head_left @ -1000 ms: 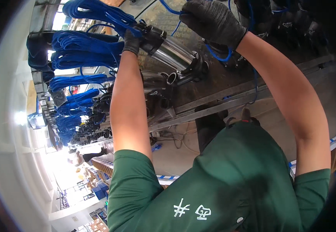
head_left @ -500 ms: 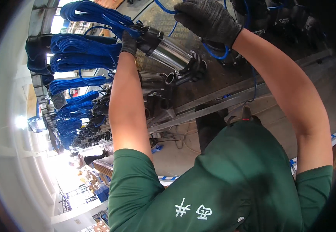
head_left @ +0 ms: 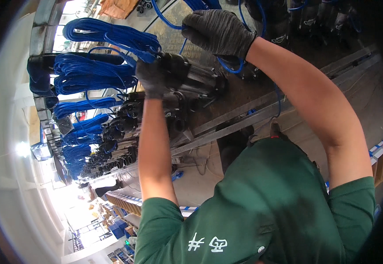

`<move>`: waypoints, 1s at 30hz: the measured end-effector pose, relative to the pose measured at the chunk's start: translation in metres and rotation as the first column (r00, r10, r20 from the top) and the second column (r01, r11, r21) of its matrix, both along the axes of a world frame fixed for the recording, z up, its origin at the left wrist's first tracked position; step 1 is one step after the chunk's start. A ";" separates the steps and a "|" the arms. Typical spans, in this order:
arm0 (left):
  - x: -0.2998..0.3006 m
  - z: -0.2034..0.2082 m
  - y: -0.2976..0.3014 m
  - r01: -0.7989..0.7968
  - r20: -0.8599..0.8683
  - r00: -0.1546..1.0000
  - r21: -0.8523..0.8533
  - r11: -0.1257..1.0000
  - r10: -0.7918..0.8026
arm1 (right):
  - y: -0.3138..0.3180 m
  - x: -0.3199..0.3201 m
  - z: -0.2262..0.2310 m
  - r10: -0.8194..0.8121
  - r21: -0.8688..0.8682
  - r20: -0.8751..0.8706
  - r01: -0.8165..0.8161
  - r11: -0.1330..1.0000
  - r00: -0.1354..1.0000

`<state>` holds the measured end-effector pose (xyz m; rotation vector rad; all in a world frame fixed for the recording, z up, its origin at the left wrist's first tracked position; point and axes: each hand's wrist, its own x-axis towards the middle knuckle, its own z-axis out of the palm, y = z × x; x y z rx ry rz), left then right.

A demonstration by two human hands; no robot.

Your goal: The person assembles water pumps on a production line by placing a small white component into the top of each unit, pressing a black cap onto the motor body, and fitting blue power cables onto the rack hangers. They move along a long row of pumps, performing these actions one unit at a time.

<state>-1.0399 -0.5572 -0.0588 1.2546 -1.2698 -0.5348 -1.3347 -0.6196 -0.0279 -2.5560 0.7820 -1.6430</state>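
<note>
My right hand (head_left: pixel 220 34), in a dark grey glove, is closed on a blue cable (head_left: pixel 167 20) above the bench. A loop of the cable hangs below that hand. My left hand (head_left: pixel 151 80), gloved too, is at the black end of a cylindrical metal pump (head_left: pixel 200 80) lying tilted on the bench. Motion blurs its fingers, so their grip is unclear. A coiled bundle of blue cable (head_left: pixel 110 35) stretches left from the same end of the pump.
More blue cable coils (head_left: pixel 90 72) and pumps line the bench (head_left: pixel 240 99) to the left. Dark pumps (head_left: pixel 279 33) stand at the far right. A metal rail (head_left: pixel 262 115) runs along the near edge. Brown sheet material (head_left: pixel 116 8) lies at the far left.
My left hand has moved slightly right and down, from the cable bundle's tied end onto the pump's end. My right hand has shifted left with the cable. The bundle sits lower in view.
</note>
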 end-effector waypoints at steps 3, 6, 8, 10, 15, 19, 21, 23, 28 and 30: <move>-0.042 -0.001 0.056 -0.116 0.691 0.701 -0.137 0.984 0.178 | -0.001 0.007 0.001 -0.008 0.031 -0.055 0.010 0.999 0.998; -0.115 0.049 0.103 -0.214 0.980 0.168 -0.067 0.974 0.105 | -0.003 0.004 -0.003 0.015 0.020 -0.020 -0.015 1.000 1.000; -0.127 0.067 0.125 -0.123 0.990 0.141 -0.009 0.992 0.027 | -0.002 0.004 0.000 0.028 0.020 -0.020 -0.027 0.999 0.999; -0.135 0.079 0.134 -0.126 0.990 0.042 0.137 0.983 -0.133 | 0.003 0.005 0.002 0.026 0.034 -0.051 -0.025 0.999 0.998; -0.141 0.086 0.117 -0.411 0.950 0.193 0.305 0.859 -0.245 | -0.001 -0.001 -0.001 0.057 0.001 0.004 -0.057 0.998 0.998; -0.052 0.062 0.062 -0.406 0.938 0.343 0.200 0.892 -0.054 | -0.003 -0.004 -0.004 0.098 -0.030 -0.019 -0.099 0.995 0.995; 0.017 0.045 0.031 -0.267 0.743 0.660 0.368 0.891 -0.109 | 0.002 -0.009 0.008 0.163 -0.030 -0.026 -0.164 0.986 0.986; 0.087 0.013 0.005 -0.015 0.049 0.999 0.533 0.846 -0.013 | 0.002 -0.006 0.011 0.190 -0.032 -0.040 -0.191 0.981 0.981; 0.135 0.009 -0.043 -0.377 0.849 0.516 0.340 0.862 -0.109 | 0.011 0.010 0.018 0.176 0.009 0.054 -0.177 0.984 0.983; 0.116 -0.002 -0.067 -0.301 0.817 0.558 0.365 0.881 -0.148 | -0.003 0.004 -0.004 0.028 0.021 -0.049 -0.027 0.999 0.998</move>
